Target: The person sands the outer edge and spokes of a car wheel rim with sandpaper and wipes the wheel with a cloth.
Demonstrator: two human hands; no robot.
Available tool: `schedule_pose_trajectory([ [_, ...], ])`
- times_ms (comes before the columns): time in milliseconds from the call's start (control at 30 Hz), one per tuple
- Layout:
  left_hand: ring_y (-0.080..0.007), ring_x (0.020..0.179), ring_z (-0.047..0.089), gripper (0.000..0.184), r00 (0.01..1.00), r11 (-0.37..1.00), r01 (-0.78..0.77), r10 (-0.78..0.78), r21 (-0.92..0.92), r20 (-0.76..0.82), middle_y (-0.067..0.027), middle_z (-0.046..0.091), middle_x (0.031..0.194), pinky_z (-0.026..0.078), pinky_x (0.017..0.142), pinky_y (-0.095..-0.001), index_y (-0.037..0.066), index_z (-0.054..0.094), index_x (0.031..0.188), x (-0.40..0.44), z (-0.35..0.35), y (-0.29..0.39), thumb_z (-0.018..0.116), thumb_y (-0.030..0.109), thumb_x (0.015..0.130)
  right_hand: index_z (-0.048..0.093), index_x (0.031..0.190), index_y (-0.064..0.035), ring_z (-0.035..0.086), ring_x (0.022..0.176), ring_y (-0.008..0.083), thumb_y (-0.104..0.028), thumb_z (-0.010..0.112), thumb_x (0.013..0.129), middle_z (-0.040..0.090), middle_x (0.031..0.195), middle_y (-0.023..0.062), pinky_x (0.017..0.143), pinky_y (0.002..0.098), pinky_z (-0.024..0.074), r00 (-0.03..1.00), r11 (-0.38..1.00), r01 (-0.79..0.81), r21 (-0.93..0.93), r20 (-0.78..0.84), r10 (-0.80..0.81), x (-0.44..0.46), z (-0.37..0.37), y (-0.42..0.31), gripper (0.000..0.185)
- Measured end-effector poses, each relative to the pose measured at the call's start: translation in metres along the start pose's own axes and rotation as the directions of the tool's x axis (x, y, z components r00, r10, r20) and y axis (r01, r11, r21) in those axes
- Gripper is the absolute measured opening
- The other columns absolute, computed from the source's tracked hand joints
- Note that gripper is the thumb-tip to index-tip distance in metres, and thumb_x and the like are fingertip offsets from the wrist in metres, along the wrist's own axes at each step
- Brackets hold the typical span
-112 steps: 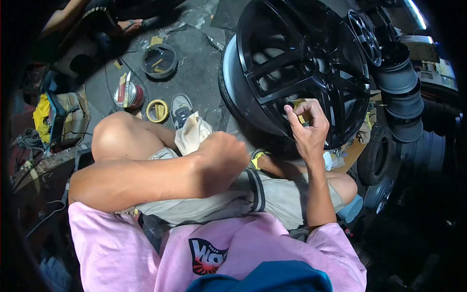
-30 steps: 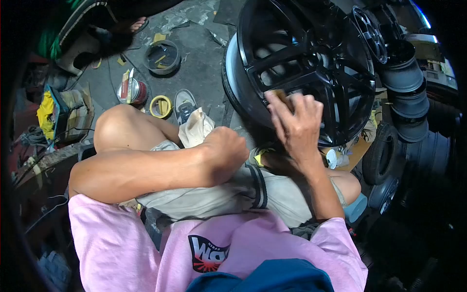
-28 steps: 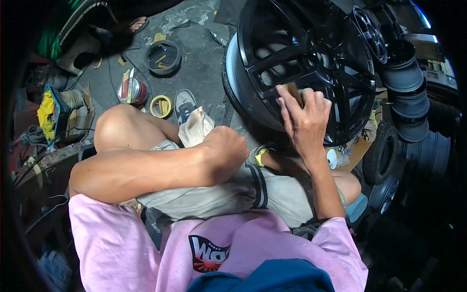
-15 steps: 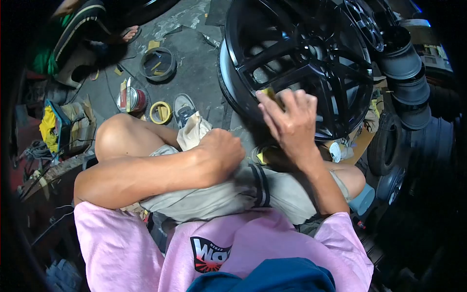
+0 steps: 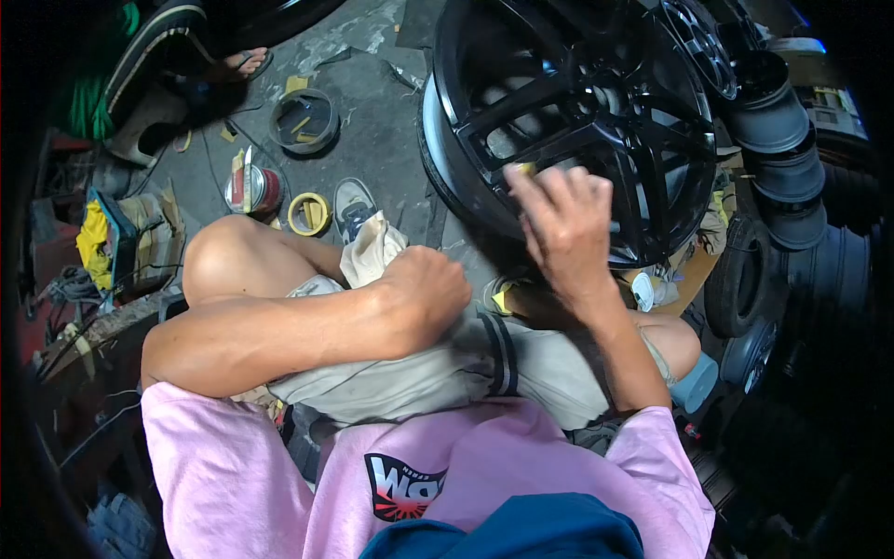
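Observation:
A black multi-spoke wheel rim (image 5: 596,121) stands tilted in front of me. My right hand (image 5: 563,219) is at its near left edge, fingers bent and slightly blurred, pinching a small yellow piece of sandpaper (image 5: 525,169) against a spoke. Only a corner of the sandpaper shows past the fingertips. Over my lap, my left hand (image 5: 424,296) is closed in a fist. A crumpled off-white rag (image 5: 375,247) sticks up from behind the fist, which seems to grip it; the fingers' inner side is hidden.
On the floor to the left are a round black tub (image 5: 304,123), a red can (image 5: 256,191) and a yellow tape roll (image 5: 308,214). Another person's foot (image 5: 247,63) is at upper left. Stacked rims (image 5: 778,149) and a tire (image 5: 736,279) stand at the right.
My right hand has shifted slightly right with the sandpaper along the rim spoke. My left fist stays practically where it was.

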State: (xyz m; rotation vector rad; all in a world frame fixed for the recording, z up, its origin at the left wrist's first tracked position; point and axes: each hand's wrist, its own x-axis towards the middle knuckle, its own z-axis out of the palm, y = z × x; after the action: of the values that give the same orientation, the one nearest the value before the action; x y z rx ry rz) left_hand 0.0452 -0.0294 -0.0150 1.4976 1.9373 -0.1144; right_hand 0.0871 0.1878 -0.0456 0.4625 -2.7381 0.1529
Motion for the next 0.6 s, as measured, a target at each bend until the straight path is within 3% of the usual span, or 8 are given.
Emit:
schedule_pose_trajectory([
  [100, -0.0268, 0.092, 0.082, 0.015, 1.000, 0.999, -0.020, 0.020, 0.027, -0.007, -0.0105, 0.083, 0.095, 0.063, 0.072, -0.0378, 0.010, 0.085, 0.093, -0.002, 0.002, -0.002, 0.071, 0.016, 0.093, 0.075, 0.128, -0.0067, 0.057, 0.094, 0.0249, -0.011, 0.074, 0.086, 0.061, 0.100, 0.0044, 0.087, 0.0437, 0.0417, 0.998, 0.997, 0.065, 0.029, 0.021, -0.066, -0.001, 0.004, -0.006, 0.042],
  [167, -0.0291, 0.084, 0.081, 0.013, 0.995, 1.000, -0.016, 0.014, -0.014, -0.095, -0.0136, 0.080, 0.085, 0.063, 0.069, -0.0389, 0.005, 0.082, 0.086, -0.005, 0.003, -0.003, 0.071, 0.011, 0.088, 0.075, 0.130, -0.0052, 0.057, 0.094, 0.0249, -0.012, 0.072, 0.088, 0.060, 0.100, 0.0037, 0.088, 0.0427, 0.0420, 1.000, 0.999, -0.009, -0.052, -0.003, 0.009, 0.003, -0.003, 0.010, 0.043],
  [333, -0.0296, 0.084, 0.081, 0.013, 0.998, 0.999, -0.035, 0.034, -0.016, -0.044, -0.0143, 0.080, 0.086, 0.063, 0.070, -0.0398, 0.005, 0.082, 0.089, -0.003, -0.001, -0.003, 0.071, 0.010, 0.088, 0.075, 0.129, -0.0058, 0.057, 0.095, 0.0243, -0.012, 0.072, 0.087, 0.061, 0.102, 0.0039, 0.088, 0.0435, 0.0415, 0.997, 0.997, 0.074, -0.007, 0.011, -0.074, -0.002, 0.005, -0.005, 0.043],
  [500, -0.0299, 0.085, 0.081, 0.013, 0.999, 0.999, -0.006, 0.004, -0.041, -0.046, -0.0155, 0.080, 0.088, 0.063, 0.071, -0.0412, 0.004, 0.082, 0.091, 0.001, 0.006, -0.002, 0.071, 0.010, 0.087, 0.074, 0.130, -0.0050, 0.058, 0.096, 0.0234, -0.012, 0.070, 0.088, 0.060, 0.101, 0.0039, 0.091, 0.0430, 0.0426, 1.000, 0.996, -0.012, -0.088, 0.024, 0.014, 0.001, 0.000, 0.009, 0.042],
  [600, -0.0305, 0.086, 0.081, 0.013, 0.998, 0.999, 0.002, -0.003, -0.033, -0.055, -0.0165, 0.080, 0.089, 0.063, 0.072, -0.0418, 0.003, 0.082, 0.092, 0.000, 0.004, -0.003, 0.071, 0.010, 0.087, 0.075, 0.130, -0.0075, 0.057, 0.094, 0.0233, -0.014, 0.073, 0.087, 0.059, 0.100, 0.0037, 0.089, 0.0432, 0.0413, 0.996, 0.996, 0.085, -0.020, -0.004, -0.085, -0.002, 0.006, -0.003, 0.043],
])
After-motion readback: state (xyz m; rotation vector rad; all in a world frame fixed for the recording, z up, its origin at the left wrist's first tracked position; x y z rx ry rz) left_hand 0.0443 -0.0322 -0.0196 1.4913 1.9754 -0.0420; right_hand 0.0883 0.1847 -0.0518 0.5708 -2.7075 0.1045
